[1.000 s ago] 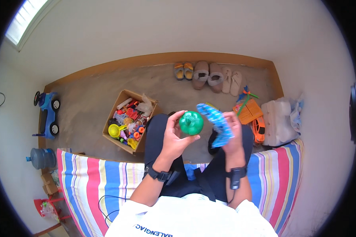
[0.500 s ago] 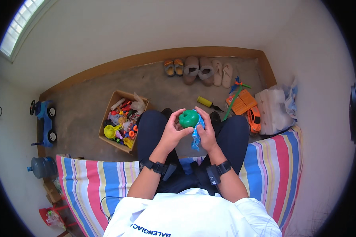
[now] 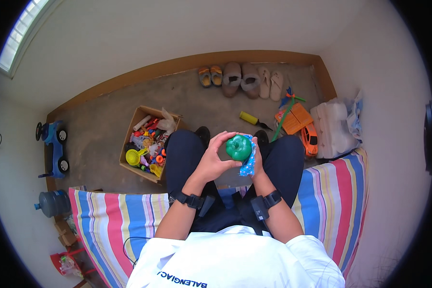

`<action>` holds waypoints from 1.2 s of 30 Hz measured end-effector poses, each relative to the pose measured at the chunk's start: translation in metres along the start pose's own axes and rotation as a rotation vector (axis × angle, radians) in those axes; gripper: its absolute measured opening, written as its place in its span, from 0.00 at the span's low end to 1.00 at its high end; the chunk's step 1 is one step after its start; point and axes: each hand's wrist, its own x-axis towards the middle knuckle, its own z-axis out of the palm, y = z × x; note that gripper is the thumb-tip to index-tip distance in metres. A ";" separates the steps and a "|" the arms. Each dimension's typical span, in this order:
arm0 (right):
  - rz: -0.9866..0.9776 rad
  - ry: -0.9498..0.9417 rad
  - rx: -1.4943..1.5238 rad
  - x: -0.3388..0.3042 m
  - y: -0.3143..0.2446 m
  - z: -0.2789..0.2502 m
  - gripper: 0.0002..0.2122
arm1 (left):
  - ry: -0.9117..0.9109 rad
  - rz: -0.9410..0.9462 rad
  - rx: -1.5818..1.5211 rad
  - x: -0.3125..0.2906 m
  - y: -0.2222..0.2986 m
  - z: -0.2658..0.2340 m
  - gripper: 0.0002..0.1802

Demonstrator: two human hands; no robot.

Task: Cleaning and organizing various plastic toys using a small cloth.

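Observation:
A shiny green toy bell pepper (image 3: pixel 238 148) is between my two hands above my knees, its dimpled end facing up. My left hand (image 3: pixel 213 158) curves round its left side, fingers at the top and thumb underneath. On its right side lies a blue dotted cloth (image 3: pixel 248 165), bunched between the pepper and my right hand (image 3: pixel 258 161). My right hand grips that cloth and presses it against the pepper; its fingers are partly hidden behind both.
An open cardboard box (image 3: pixel 128 139) of small toys stands left of my legs. Right of them lie a yellow pump (image 3: pixel 248 117), an orange toy car (image 3: pixel 309 140) and a clear-wrapped white pack (image 3: pixel 329 129). Several shoes, including brown slippers (image 3: pixel 232 81), line the far wall. I sit on striped fabric (image 3: pixel 115 211).
The pepper has turned so its dimpled end faces up, and has shifted slightly right. The cloth's hanging tail is gathered up closer to the pepper, and my right hand sits further round its side.

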 end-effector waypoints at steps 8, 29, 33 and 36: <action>0.395 -0.091 0.446 -0.002 -0.022 0.013 0.26 | -0.082 0.002 -0.065 -0.004 0.013 0.001 0.46; -0.305 0.157 -0.276 0.004 -0.021 0.017 0.19 | 0.245 -0.137 -0.214 0.006 -0.020 0.007 0.16; -0.344 0.125 -0.432 -0.001 -0.026 0.020 0.23 | 0.249 -0.177 -0.233 0.007 -0.024 0.006 0.13; -0.410 0.089 -0.530 -0.003 -0.027 0.023 0.24 | 0.255 -0.155 -0.266 0.007 -0.026 0.006 0.10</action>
